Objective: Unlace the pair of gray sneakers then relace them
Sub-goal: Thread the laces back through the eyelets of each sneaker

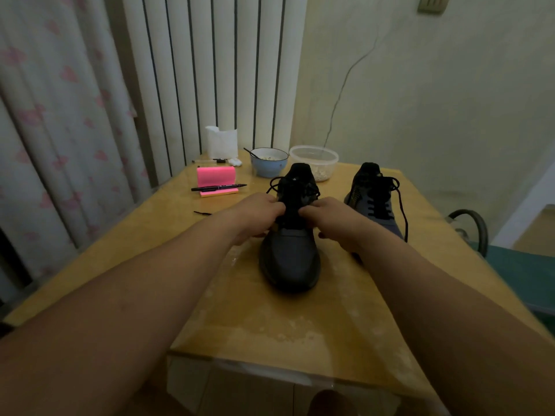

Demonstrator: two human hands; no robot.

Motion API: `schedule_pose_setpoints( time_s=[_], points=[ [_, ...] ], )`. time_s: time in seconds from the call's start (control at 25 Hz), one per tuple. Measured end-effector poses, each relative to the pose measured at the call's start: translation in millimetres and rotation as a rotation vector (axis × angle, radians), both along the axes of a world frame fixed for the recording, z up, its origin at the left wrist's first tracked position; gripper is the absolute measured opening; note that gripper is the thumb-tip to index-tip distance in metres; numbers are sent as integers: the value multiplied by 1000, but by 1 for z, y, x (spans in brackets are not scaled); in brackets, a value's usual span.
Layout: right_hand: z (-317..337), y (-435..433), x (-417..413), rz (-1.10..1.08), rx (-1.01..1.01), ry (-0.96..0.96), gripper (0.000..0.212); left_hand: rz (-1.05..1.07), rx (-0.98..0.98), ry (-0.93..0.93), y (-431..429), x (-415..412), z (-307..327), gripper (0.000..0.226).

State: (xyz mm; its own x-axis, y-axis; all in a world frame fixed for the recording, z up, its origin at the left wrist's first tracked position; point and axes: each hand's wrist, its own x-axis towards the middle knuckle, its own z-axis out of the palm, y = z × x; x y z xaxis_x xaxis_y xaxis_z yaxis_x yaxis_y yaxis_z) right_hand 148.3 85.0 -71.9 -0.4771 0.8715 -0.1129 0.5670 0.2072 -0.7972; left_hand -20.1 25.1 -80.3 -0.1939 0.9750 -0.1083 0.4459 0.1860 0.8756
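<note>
A dark gray sneaker (289,259) stands in the middle of the wooden table (315,334), toe toward me. My left hand (258,210) and my right hand (333,217) meet over its black laces (297,190), fingers curled and pinching the lace on either side of the eyelets. Loose lace loops lie near the tongue. The second gray sneaker (375,202) stands to the right with its laces threaded and one black lace end trailing down its right side.
A pink sticky-note block (216,178) with a black pen (219,187) sits at the left. Behind the shoes are a blue bowl (268,165), a clear plastic container (313,163) and a white holder (221,142). A small black item (201,213) lies near the left edge.
</note>
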Motion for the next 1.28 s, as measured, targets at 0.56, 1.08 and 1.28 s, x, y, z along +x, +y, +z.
schedule_pose_setpoints(
  time_s=[0.56, 1.08, 1.28],
  points=[
    [-35, 3, 21, 123, 1038, -144, 12, -9, 632, 673, -13, -18, -46, 17],
    [-38, 0, 29, 146, 824, 0, 7, -132, 594, 727, -16, -18, -42, 6],
    [-25, 1, 40, 249, 867, -202, 15, -178, 638, 865, -22, -23, -39, 19]
  ],
)
